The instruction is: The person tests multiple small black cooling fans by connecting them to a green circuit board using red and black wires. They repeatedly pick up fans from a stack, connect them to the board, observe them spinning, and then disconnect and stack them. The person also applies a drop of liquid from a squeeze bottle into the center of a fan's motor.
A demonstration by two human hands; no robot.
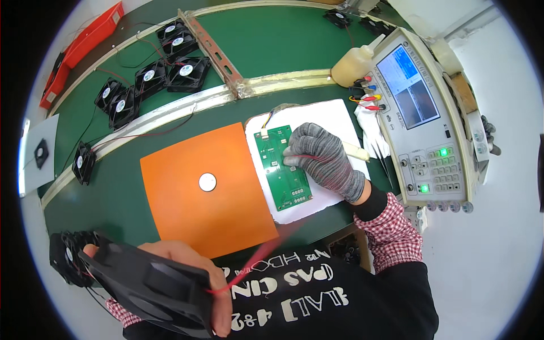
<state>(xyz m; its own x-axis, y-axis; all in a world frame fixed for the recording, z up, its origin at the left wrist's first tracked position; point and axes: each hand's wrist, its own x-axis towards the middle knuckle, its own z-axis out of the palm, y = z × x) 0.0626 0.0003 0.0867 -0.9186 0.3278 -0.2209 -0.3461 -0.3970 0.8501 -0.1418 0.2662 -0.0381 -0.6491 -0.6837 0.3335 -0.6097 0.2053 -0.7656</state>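
A black fan (148,286) sits low at the left, gripped in the bare left hand (195,283), fingers curled over its frame; a red wire (255,265) runs from it toward the green circuit board (282,167). The board lies on a white pad (334,122), where the gloved right hand (324,158) presses down, closed around a pale tool (357,151). Beside the pad lies an orange mat (192,209) with a white disc (207,182). More black fans (148,76) sit on the green belt (272,39) beyond; a grey test instrument (425,119) stands at right.
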